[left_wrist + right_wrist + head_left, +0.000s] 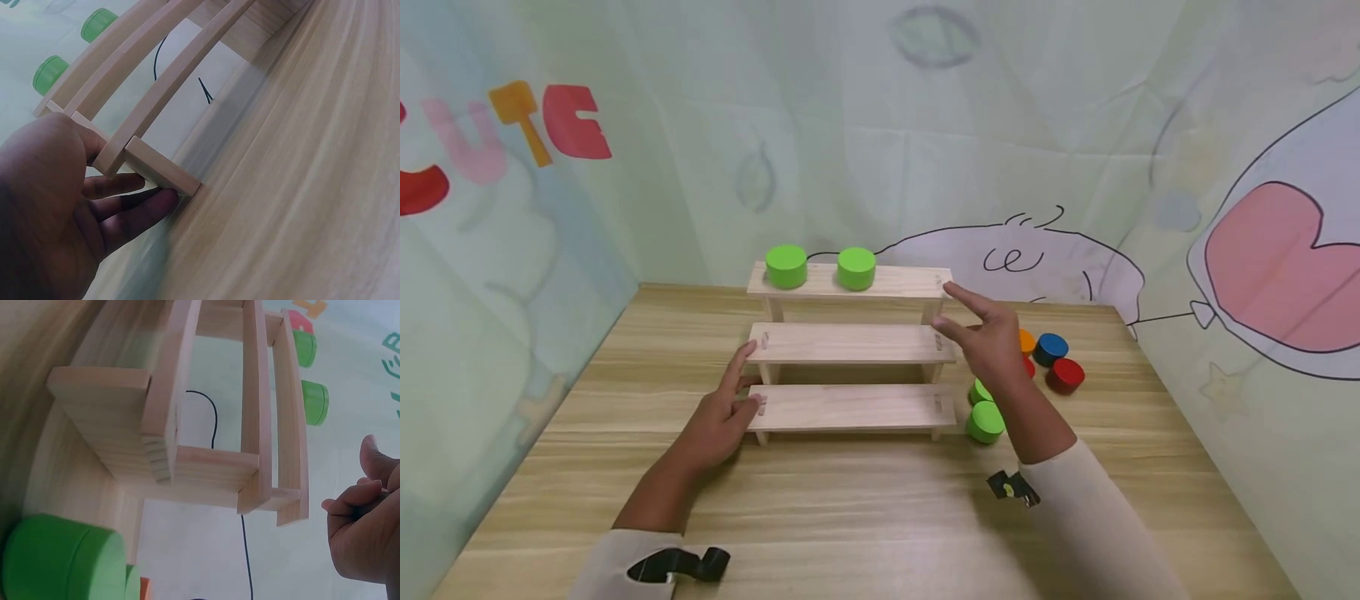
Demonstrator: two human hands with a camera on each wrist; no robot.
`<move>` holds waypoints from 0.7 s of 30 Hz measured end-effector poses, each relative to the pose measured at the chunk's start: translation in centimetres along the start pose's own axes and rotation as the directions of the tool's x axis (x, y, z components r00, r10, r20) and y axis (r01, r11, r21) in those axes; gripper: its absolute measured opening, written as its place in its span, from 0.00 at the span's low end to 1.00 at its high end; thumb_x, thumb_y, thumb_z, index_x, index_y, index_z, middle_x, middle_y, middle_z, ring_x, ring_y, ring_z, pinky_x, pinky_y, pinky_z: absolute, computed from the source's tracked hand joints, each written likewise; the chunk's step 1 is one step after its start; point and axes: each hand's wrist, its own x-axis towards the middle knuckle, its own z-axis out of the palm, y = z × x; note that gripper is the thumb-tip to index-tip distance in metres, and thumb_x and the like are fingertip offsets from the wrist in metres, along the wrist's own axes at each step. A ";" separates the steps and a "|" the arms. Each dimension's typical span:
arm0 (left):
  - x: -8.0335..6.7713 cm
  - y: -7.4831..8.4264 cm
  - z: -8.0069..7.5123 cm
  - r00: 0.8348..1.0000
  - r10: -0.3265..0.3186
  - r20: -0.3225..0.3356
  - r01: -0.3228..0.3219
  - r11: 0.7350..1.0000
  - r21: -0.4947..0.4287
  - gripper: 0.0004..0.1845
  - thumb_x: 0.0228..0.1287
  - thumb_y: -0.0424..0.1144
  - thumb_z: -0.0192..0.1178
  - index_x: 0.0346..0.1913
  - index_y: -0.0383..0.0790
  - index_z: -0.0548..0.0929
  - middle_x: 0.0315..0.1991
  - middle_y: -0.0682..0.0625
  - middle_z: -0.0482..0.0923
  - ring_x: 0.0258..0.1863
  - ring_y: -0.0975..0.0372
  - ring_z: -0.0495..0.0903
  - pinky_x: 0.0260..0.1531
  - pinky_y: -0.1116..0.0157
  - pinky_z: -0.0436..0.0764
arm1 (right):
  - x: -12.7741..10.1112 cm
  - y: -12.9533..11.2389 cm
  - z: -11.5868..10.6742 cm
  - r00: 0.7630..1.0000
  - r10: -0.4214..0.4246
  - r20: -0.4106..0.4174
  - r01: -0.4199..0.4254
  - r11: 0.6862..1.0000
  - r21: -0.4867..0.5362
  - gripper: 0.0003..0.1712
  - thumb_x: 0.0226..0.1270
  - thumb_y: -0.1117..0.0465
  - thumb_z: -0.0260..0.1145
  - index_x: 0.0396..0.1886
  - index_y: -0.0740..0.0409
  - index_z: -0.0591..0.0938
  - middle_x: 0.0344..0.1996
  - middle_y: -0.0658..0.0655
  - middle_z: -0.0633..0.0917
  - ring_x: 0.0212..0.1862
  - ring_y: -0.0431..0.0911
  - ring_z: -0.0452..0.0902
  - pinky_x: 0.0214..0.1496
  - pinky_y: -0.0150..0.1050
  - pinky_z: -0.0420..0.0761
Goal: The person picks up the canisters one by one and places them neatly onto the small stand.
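A three-step wooden shelf (850,343) stands mid-table, with two green cylinders (786,266) (856,268) on its top step. My left hand (736,392) lies flat on the table at the shelf's left end, its straight fingers (134,209) touching the lowest step's side block (162,167). My right hand (973,325) hovers by the right end of the top and middle steps, fingers relaxed and holding nothing. In the right wrist view the right hand (365,519) stays apart from the shelf (206,469). Two more green cylinders (986,422) (977,390) sit on the table under my right forearm.
Orange (1027,341), blue (1050,348) and red (1064,375) cylinders lie on the table right of the shelf. Cartoon-printed cloth walls close in the table at the back and both sides. Bare wooden tabletop (850,517) stretches in front of the shelf.
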 end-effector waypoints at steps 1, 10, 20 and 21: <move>0.0 0.0 0.0 1.000 0.003 -0.001 -0.003 1.000 -0.002 0.42 0.88 0.37 0.47 0.91 0.65 0.38 0.77 0.23 0.69 0.67 0.31 0.83 0.62 0.36 0.83 | -0.2 0.2 -0.2 1.000 -0.002 -0.002 0.002 1.000 0.003 0.35 0.69 0.63 0.79 0.76 0.51 0.82 0.78 0.53 0.80 0.74 0.57 0.81 0.56 0.33 0.88; 0.0 0.1 0.0 1.000 0.003 -0.007 -0.003 1.000 -0.003 0.43 0.87 0.37 0.47 0.91 0.66 0.39 0.76 0.23 0.71 0.66 0.33 0.84 0.60 0.38 0.84 | -2.2 1.2 -2.2 1.000 0.024 -0.007 -0.023 1.000 0.013 0.34 0.69 0.62 0.80 0.74 0.48 0.84 0.76 0.51 0.81 0.66 0.39 0.85 0.51 0.21 0.83; -0.1 0.1 -0.1 1.000 0.003 -0.004 -0.003 1.000 -0.012 0.43 0.87 0.37 0.47 0.90 0.67 0.38 0.76 0.24 0.71 0.66 0.34 0.84 0.60 0.40 0.84 | -4.6 2.4 -4.5 0.989 0.149 0.007 -0.149 0.989 -0.024 0.31 0.68 0.58 0.81 0.71 0.44 0.86 0.72 0.53 0.85 0.25 0.33 0.68 0.27 0.25 0.71; -0.1 0.1 -0.1 1.000 0.005 -0.006 -0.005 1.000 -0.007 0.43 0.87 0.37 0.47 0.90 0.67 0.38 0.76 0.24 0.72 0.65 0.35 0.85 0.59 0.40 0.84 | -4.9 2.6 -4.7 0.987 0.162 0.015 -0.162 0.987 -0.020 0.31 0.69 0.58 0.81 0.71 0.45 0.86 0.72 0.54 0.85 0.19 0.37 0.64 0.25 0.26 0.69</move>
